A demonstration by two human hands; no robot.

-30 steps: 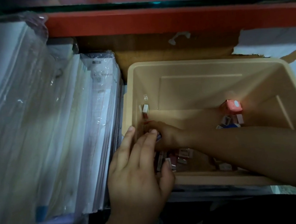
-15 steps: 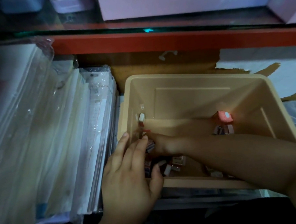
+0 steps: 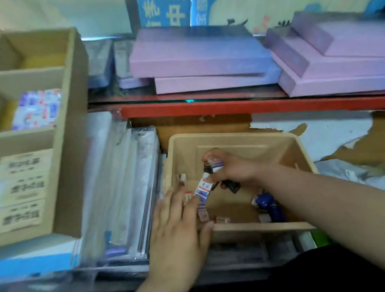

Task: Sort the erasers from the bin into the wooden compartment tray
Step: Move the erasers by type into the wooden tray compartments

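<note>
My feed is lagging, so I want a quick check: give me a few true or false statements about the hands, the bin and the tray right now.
1. The right hand holds several erasers above the bin floor. True.
2. The left hand is inside the wooden tray. False: it rests on the bin's near left corner.
3. The bin is empty. False: loose erasers remain inside.
4. Pink boxes lie on the shelf behind the bin. True.
5. Every tray compartment is bare. False: some hold packs.

Pink boxes [image 3: 201, 57] stacked on shelf; plastic-wrapped stacks [image 3: 120, 189] below.
</note>
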